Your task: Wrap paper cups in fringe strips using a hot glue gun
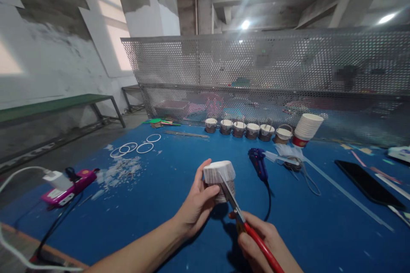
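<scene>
My left hand [199, 202] is wrapped round a small cup [220, 171] with a white band at its upper part and a brown, ribbed side below. The cup is held up above the blue table, slightly tilted. In my right hand [261, 239] is a pair of scissors [238, 213] with red handles. Their blades point up and left and lie against the white band of the cup. Whether the blade tips are inside the band or just touching it, I cannot tell.
A blue glue gun [259, 164] lies right of the cup. Several small decorated cups [238, 129] line the back, beside a paper cup stack [308, 127]. White rings [144, 148], scraps [120, 172] and a pink power strip [68, 190] are left; a black phone [368, 183] is right.
</scene>
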The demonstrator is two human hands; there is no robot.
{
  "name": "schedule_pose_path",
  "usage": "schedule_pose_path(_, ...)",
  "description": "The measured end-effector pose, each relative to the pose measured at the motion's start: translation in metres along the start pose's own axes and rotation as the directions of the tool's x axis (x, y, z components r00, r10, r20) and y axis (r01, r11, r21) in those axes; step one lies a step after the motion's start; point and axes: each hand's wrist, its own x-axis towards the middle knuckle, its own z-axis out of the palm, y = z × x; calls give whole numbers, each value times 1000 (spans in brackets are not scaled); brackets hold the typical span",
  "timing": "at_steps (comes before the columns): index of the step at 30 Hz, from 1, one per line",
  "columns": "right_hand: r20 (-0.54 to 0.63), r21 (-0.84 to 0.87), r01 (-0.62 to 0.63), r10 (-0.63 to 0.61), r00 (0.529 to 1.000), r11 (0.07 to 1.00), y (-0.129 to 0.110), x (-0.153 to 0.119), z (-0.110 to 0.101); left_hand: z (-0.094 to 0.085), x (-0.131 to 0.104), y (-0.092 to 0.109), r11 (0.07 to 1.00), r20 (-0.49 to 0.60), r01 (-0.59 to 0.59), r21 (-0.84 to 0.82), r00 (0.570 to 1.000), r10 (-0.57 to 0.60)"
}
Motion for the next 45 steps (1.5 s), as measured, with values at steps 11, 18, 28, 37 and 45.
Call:
schedule_pose_path(11, -44, -49, 52, -54, 998, 997, 2, 1, -2, 1, -1, 1, 1000, -11, -5, -3, 1000, 5)
schedule_pose_path(18, -44, -96, 49, -54, 998, 994, 0, 0, -4, 0, -1, 2, 1000, -11, 0, 2, 1000, 0)
schedule_pose_path(28, -40, -142, 62, -68, 997, 988, -4, 0, -4, -2, 1, 3, 1000, 13, -8, 8, 1000, 8)
schedule_pose_path(37, 60, -124, 63, -56, 997, 990, -3, 3, -13, -6, 2, 5, 999, 37, -13, 30, 999, 12)
schedule_pose_path(45, 30, -7, 70, -70, 997, 998, -3, -1, -10, -10, 5, 1, 998, 68, -22, 50, 998, 19)
